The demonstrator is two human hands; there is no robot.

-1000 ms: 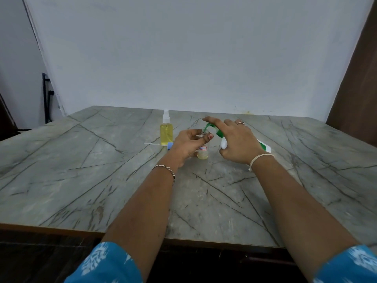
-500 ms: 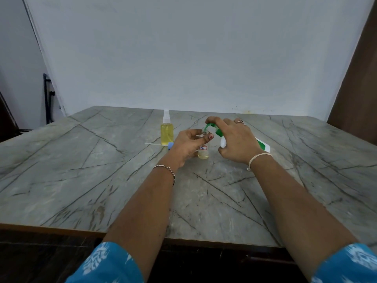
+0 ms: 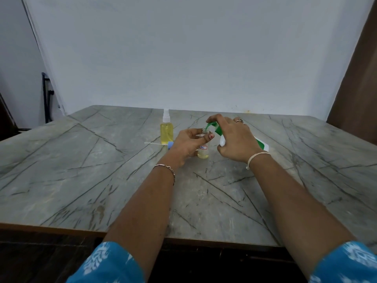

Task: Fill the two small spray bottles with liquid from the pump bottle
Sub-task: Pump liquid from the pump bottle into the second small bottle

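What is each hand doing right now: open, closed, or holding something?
Left hand: holds the small uncapped bottle.
Right hand: grips the tilted pump bottle, finger on its green nozzle.

My right grip (image 3: 234, 139) covers most of the pump bottle (image 3: 217, 129); only the green spout and far base end show. My left grip (image 3: 187, 145) hides the small open bottle (image 3: 203, 153) mid-body, and its label is too small to read. The blue spray cap (image 3: 170, 144) sits partly behind that grip. Can't tell if liquid is flowing. The worktop (image 3: 81, 180) is cut off left and right, the sleeves (image 3: 110, 264) at the bottom edge.
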